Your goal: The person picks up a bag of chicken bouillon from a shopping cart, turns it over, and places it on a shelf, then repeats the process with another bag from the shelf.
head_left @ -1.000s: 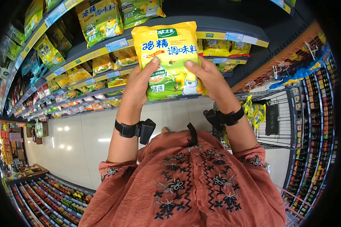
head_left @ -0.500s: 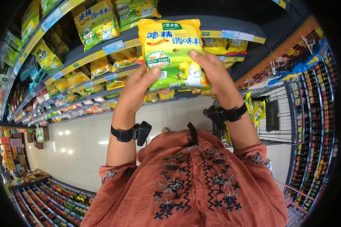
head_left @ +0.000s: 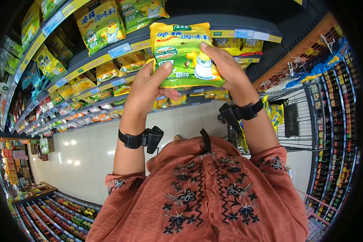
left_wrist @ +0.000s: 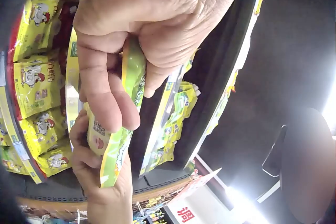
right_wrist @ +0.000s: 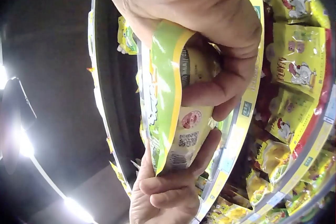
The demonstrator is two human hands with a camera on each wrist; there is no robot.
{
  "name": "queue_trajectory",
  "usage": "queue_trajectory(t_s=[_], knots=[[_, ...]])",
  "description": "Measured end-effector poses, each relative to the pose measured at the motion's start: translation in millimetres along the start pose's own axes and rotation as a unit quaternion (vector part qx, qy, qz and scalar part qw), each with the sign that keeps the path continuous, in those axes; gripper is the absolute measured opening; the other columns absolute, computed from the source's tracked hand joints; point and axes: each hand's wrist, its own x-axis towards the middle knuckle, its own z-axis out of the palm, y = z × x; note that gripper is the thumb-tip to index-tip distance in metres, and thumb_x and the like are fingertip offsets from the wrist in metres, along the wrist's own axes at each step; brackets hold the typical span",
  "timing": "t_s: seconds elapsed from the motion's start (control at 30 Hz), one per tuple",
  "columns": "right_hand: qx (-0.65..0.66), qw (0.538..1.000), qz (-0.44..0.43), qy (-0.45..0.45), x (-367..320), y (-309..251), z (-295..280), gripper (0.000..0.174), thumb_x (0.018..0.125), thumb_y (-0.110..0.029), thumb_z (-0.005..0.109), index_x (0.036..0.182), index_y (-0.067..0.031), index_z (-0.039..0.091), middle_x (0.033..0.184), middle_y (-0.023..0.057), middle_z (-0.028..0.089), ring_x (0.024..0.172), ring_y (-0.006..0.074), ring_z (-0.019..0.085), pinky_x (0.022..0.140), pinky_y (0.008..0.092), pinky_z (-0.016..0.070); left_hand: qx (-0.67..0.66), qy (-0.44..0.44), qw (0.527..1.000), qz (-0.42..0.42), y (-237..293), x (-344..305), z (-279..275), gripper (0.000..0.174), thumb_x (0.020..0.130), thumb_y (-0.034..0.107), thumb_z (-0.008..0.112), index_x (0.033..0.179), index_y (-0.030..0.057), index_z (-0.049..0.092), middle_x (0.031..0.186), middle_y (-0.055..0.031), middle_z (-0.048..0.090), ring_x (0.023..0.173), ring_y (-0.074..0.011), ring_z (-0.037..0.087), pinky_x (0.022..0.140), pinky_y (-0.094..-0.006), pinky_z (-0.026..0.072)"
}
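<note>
A yellow and green bag of chicken bouillon seasoning (head_left: pixel 185 56) is held up in front of the shelves, its printed front facing the head camera. On its left side my left hand (head_left: pixel 147 82) grips it, thumb on the front and fingers behind. My right hand (head_left: pixel 226 66) holds the opposite side the same way, its thumb higher up on the front. From the right wrist view, the bag's back (right_wrist: pixel 189 129) shows a QR code, with fingers of both hands curled against it. The left wrist view shows the bag's narrow edge (left_wrist: pixel 134 71) between thumb and fingers.
Shelves behind hold similar bags, such as a large seasoning bag (head_left: pixel 101 26), with smaller packets (head_left: pixel 230 45) lower down. A shopping cart (head_left: pixel 304 117) with yellow packets (head_left: pixel 274 115) stands at the right. Racks of bottles (head_left: pixel 334 133) line the far right.
The bag has tilted, so its lower edge with the weight mark now shows. My left thumb has slid down to its lower left; my right thumb has moved higher on the front.
</note>
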Motion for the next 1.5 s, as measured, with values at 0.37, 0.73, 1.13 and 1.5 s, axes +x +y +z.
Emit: queue_trajectory(t_s=[0.37, 0.73, 1.13, 1.5], knots=[[0.01, 1.0, 0.01, -0.002, 2.1, -3.8, -1.2, 0.053, 0.098, -0.036, 0.064, 0.125, 0.0092, 0.056, 0.114, 0.0164, 0.07, 0.093, 0.0178, 0.072, 0.077, 0.0299, 0.0599, -0.033, -0.009, 0.999, -0.007, 5.3, 0.6, 0.2, 0.052, 0.095, 0.037, 0.066, 0.125, -0.0043, 0.054, 0.105, -0.0137, 0.068, 0.074, -0.0169, 0.071, 0.055, -0.0268, 0.0617], [0.023, 0.999, 0.027, 0.003, 4.5, 0.4, -5.1, 0.052, 0.097, -0.034, 0.065, 0.124, 0.0099, 0.056, 0.113, 0.0166, 0.07, 0.093, 0.0186, 0.073, 0.077, 0.0301, 0.0603, -0.043, -0.006, 0.999, -0.017, 2.9, 3.9, 0.8, 0.053, 0.096, 0.036, 0.066, 0.127, -0.0057, 0.053, 0.106, -0.0136, 0.068, 0.074, -0.0154, 0.07, 0.051, -0.0252, 0.0593], [0.015, 0.999, 0.048, 0.001, 7.5, 3.6, -7.3, 0.051, 0.098, -0.033, 0.063, 0.125, 0.0101, 0.055, 0.114, 0.0172, 0.069, 0.092, 0.0184, 0.072, 0.077, 0.0301, 0.0595, -0.028, -0.025, 0.999, -0.018, -3.4, 7.0, -6.6, 0.056, 0.096, 0.039, 0.064, 0.13, -0.0041, 0.052, 0.108, -0.0123, 0.067, 0.077, -0.0153, 0.069, 0.049, -0.0264, 0.0581], [0.014, 0.999, -0.032, 0.001, -16.6, -9.9, 14.8, 0.048, 0.1, -0.025, 0.06, 0.136, 0.0047, 0.048, 0.125, 0.0135, 0.064, 0.107, 0.0181, 0.066, 0.089, 0.0316, 0.0546, 0.002, -0.049, 0.998, 0.034, 2.1, -1.6, -7.4, 0.06, 0.096, 0.036, 0.065, 0.142, 0.003, 0.044, 0.125, -0.0098, 0.062, 0.099, -0.0165, 0.065, 0.059, -0.0262, 0.0578]])
